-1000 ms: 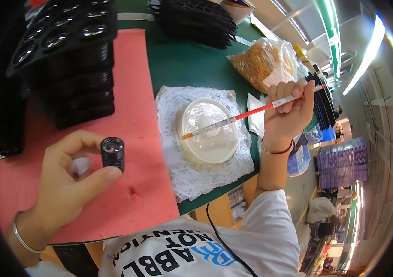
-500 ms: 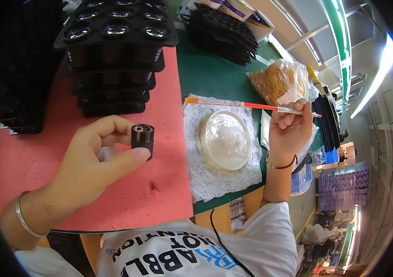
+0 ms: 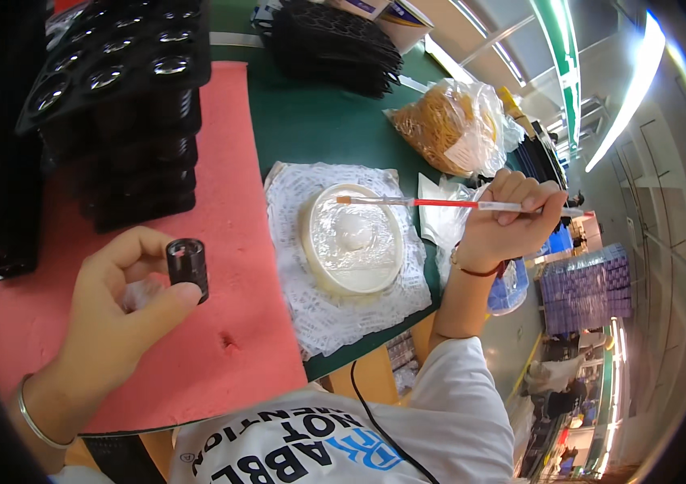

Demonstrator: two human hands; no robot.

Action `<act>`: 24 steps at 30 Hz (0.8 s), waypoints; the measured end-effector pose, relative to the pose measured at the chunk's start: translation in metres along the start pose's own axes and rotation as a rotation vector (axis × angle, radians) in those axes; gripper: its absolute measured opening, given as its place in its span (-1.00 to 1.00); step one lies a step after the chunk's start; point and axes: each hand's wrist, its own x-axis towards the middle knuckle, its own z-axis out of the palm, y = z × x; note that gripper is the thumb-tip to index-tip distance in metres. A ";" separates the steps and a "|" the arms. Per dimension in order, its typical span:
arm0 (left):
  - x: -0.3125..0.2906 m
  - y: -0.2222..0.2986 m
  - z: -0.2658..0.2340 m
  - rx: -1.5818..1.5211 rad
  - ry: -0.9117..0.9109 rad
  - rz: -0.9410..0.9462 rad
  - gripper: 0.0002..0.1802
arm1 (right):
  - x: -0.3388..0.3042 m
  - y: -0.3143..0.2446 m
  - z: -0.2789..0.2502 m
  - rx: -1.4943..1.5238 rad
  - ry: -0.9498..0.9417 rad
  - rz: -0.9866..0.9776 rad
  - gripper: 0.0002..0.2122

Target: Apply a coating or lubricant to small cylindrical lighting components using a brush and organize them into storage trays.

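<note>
My left hand (image 3: 113,310) pinches a small black cylinder (image 3: 188,273) upright between thumb and fingers, above the red mat. Something pale and translucent, too blurred to name, shows within its curled fingers. In my right hand (image 3: 514,211) is a thin paintbrush (image 3: 448,203) with a red and clear handle, lying almost level. Its orange-brown bristles are over the far part of a round white dish (image 3: 398,262); whether they touch the glossy, clear contents I cannot tell. The dish stands on a printed white sheet (image 3: 311,327).
Stacked black trays (image 3: 145,121) with shiny round pieces stand at the far left of the red mat (image 3: 230,194). Beyond the dish, on the green table (image 3: 295,129), lie black honeycomb-like sheets (image 3: 335,52) and a clear bag of yellowish bands (image 3: 448,125). A blue container (image 3: 508,290) sits to the right.
The brush's bristle end has come from the paper's far edge to over the dish. The view has shifted, and my left hand still grips the black cylinder.
</note>
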 end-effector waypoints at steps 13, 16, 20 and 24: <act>0.004 0.000 0.002 -0.009 -0.020 0.001 -0.76 | -0.020 -0.010 0.011 -0.165 -0.319 -0.141 -0.65; 0.003 -0.001 0.002 -0.019 -0.015 -0.010 -0.76 | -0.014 -0.007 0.012 0.126 -0.113 0.087 -0.65; 0.001 0.001 0.001 0.019 0.000 -0.020 -0.76 | -0.006 -0.005 0.015 0.240 0.111 0.316 -0.66; 0.002 0.002 0.000 0.032 -0.002 -0.010 -0.76 | -0.003 0.003 0.013 0.238 0.146 0.432 -0.68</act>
